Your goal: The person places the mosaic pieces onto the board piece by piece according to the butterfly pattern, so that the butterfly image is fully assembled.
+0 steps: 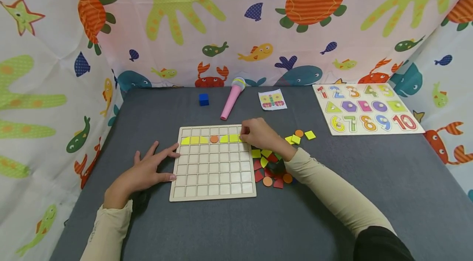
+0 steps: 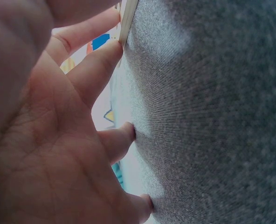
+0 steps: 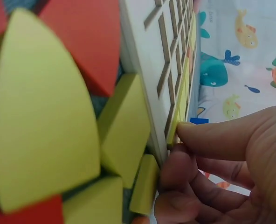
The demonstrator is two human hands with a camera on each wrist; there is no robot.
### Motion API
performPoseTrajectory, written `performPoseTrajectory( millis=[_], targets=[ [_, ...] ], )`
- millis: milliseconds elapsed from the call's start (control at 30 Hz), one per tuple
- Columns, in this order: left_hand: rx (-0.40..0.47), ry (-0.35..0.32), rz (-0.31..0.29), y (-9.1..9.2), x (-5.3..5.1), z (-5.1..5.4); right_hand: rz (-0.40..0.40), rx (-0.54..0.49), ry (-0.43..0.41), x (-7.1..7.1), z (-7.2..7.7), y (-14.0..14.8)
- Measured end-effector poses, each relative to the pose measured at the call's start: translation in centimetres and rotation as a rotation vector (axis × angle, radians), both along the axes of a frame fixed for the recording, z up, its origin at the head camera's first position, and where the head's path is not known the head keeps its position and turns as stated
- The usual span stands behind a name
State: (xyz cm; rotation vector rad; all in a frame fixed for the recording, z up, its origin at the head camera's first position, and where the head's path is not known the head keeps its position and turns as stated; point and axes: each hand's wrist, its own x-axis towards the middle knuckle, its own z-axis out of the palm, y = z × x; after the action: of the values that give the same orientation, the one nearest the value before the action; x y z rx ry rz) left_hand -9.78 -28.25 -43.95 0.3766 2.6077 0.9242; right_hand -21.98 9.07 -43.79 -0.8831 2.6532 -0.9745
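A wooden grid board [image 1: 213, 198] lies flat on the grey table. Along its second row sit several yellow tiles [image 1: 194, 140] and one orange disc [image 1: 214, 139]. My right hand [image 1: 260, 134] is at the right end of that row. In the right wrist view its thumb and a finger pinch a yellow tile [image 3: 172, 136] at the board's edge; in the head view the fingers mostly cover this tile. My left hand [image 1: 142, 175] spreads its fingers beside the board, with fingertips touching the board's left edge and others on the table.
Loose red, yellow and orange pieces [image 1: 267, 181] lie right of the board, partly under my right wrist. Behind stand a blue cube [image 1: 203, 99], a pink toy microphone [image 1: 231, 101] and a pattern card [image 1: 272, 99]. A number puzzle board [image 1: 369, 109] lies at the back right.
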Motion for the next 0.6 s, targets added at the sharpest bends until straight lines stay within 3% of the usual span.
performPoseTrajectory(
  millis=[433, 600],
  targets=[
    [-0.003, -0.004, 0.000, 0.0, -0.1, 0.0, 0.110, -0.052, -0.044, 0.2, 0.3, 2.8],
    [-0.007, -0.010, 0.002, -0.1, -0.1, -0.1, 0.140, -0.008, -0.025, 0.3, 0.0, 4.5]
  ],
)
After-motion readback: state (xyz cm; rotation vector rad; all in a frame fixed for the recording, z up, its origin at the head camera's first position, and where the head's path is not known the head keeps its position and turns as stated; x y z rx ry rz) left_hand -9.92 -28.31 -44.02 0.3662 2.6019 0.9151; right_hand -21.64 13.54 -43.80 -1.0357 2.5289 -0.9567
